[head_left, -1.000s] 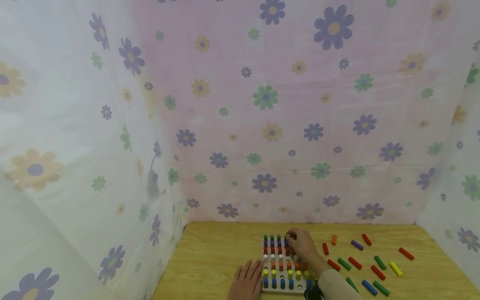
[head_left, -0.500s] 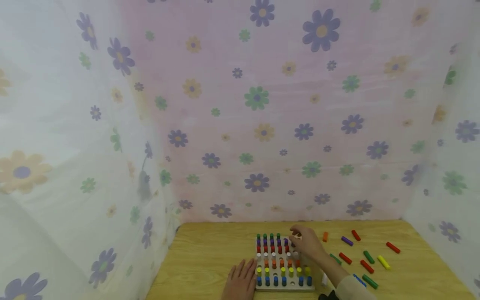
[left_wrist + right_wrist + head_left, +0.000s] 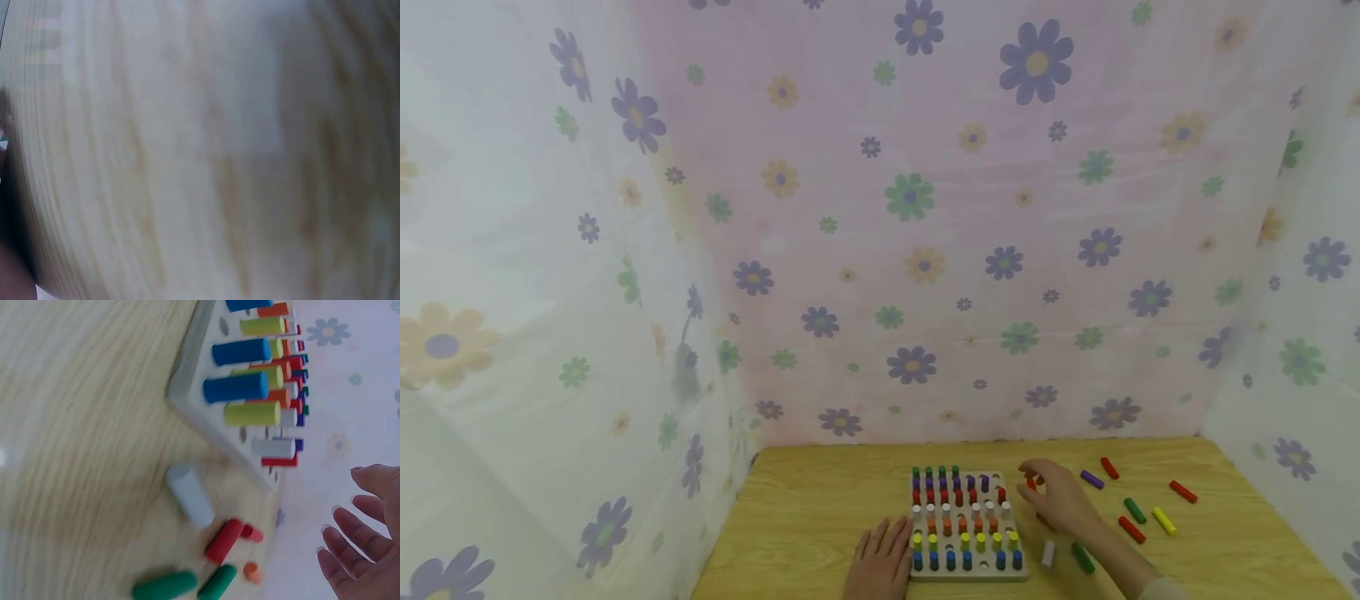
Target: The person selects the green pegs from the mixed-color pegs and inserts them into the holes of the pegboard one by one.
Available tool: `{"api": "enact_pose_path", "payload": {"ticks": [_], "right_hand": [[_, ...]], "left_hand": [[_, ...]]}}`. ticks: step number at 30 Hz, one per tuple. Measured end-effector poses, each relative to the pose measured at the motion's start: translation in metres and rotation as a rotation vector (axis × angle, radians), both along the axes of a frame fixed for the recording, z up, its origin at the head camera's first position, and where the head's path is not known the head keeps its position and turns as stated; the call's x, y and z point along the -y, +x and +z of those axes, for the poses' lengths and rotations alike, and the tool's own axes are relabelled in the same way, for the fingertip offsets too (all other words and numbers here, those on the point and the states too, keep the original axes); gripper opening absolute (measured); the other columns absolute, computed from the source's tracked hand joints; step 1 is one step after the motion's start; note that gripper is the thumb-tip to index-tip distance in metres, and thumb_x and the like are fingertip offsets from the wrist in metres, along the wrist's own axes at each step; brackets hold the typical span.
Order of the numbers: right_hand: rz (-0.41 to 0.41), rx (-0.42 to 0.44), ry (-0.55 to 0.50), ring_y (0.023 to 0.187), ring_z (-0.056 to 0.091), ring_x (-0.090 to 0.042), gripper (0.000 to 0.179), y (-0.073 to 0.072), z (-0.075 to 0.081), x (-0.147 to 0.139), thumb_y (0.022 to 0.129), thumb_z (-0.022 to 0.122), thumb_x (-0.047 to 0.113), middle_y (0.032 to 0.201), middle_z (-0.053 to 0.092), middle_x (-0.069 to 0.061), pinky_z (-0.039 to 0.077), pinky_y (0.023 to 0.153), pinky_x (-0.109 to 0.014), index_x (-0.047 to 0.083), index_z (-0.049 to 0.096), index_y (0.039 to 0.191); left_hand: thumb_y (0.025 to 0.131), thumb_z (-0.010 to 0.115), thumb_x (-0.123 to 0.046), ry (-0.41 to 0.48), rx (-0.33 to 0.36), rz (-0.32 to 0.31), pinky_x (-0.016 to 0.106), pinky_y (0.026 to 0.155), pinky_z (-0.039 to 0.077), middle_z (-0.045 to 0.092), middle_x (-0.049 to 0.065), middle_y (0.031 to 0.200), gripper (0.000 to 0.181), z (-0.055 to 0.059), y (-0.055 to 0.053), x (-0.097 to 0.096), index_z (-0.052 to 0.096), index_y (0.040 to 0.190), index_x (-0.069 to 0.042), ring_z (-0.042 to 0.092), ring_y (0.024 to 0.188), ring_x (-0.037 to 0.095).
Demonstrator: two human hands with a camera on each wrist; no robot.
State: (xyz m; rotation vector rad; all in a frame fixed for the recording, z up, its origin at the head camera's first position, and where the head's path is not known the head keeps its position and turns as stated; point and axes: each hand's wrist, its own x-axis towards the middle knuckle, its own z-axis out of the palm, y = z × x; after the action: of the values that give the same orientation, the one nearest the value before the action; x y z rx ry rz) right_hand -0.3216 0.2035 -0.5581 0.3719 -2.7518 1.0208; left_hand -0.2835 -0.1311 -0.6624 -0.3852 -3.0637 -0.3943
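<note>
A white pegboard (image 3: 962, 576) stands upright with rows of coloured pegs: green, purple, red, white, orange, yellow and blue (image 3: 237, 387). My left hand (image 3: 880, 560) lies flat at the board's left edge, fingers extended. To the right of the board, my right hand (image 3: 1060, 498) hovers over loose pegs. Its fingers are loosely extended and spread in the right wrist view (image 3: 365, 531), holding nothing. A red peg (image 3: 1032, 483) shows by its fingertips in the head view. A white peg (image 3: 189, 495) lies on the table beside the board.
More loose pegs lie to the right on the wooden table (image 3: 820, 500): green (image 3: 1082, 558), purple (image 3: 1092, 479), red (image 3: 1183, 491) and yellow (image 3: 1164, 521). Flowered cloth (image 3: 925, 250) hangs behind and on both sides. The left wrist view shows blurred wood grain (image 3: 187, 156).
My right hand has moved right, from the board's back right corner to over the loose pegs, uncovering the board's right side. The left hand stays in place; the head view has shifted slightly.
</note>
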Motion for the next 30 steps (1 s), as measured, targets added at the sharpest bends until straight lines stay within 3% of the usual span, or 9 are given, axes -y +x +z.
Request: {"api": "enact_pose_path", "payload": {"ticks": [11,17,24,30], "right_hand": [[-0.028,0.034,0.006,0.085,0.063,-0.02,0.033,0.012,-0.015,-0.039,0.088,0.079,0.008,0.107,0.07,-0.015,0.056,0.068,-0.032,-0.005,0.069,0.117],[-0.08,0.108,0.036,0.079,0.064,-0.018,0.031,0.017,-0.018,-0.051,0.088,0.079,0.008,0.1,0.071,-0.012,0.057,0.067,-0.036,-0.007,0.069,0.113],[-0.132,0.193,0.047,0.088,0.068,-0.024,0.024,0.02,-0.028,-0.06,0.09,0.076,0.008,0.096,0.071,-0.007,0.06,0.074,-0.044,-0.005,0.07,0.109],[-0.142,0.205,0.058,0.081,0.065,-0.019,0.018,0.02,-0.035,-0.064,0.089,0.076,0.009,0.089,0.069,-0.003,0.057,0.068,-0.04,-0.002,0.071,0.102]], "left_hand": [[0.109,0.015,-0.059,-0.024,-0.019,0.0,0.054,0.119,0.031,0.048,-0.009,0.157,0.066,-0.006,-0.003,0.003,0.049,0.155,-0.026,0.041,0.147,0.025],[0.109,0.017,-0.058,-0.039,-0.01,0.0,0.054,0.119,0.032,0.049,-0.009,0.156,0.064,-0.007,-0.004,0.003,0.05,0.154,-0.026,0.042,0.146,0.025],[0.109,0.015,-0.06,-0.047,-0.006,-0.012,0.054,0.118,0.033,0.048,-0.01,0.157,0.066,-0.008,-0.005,0.002,0.049,0.155,-0.027,0.042,0.146,0.025],[0.11,0.016,-0.058,-0.045,-0.021,-0.019,0.054,0.118,0.033,0.048,-0.009,0.156,0.064,-0.008,-0.005,0.001,0.05,0.155,-0.026,0.042,0.146,0.026]]}}
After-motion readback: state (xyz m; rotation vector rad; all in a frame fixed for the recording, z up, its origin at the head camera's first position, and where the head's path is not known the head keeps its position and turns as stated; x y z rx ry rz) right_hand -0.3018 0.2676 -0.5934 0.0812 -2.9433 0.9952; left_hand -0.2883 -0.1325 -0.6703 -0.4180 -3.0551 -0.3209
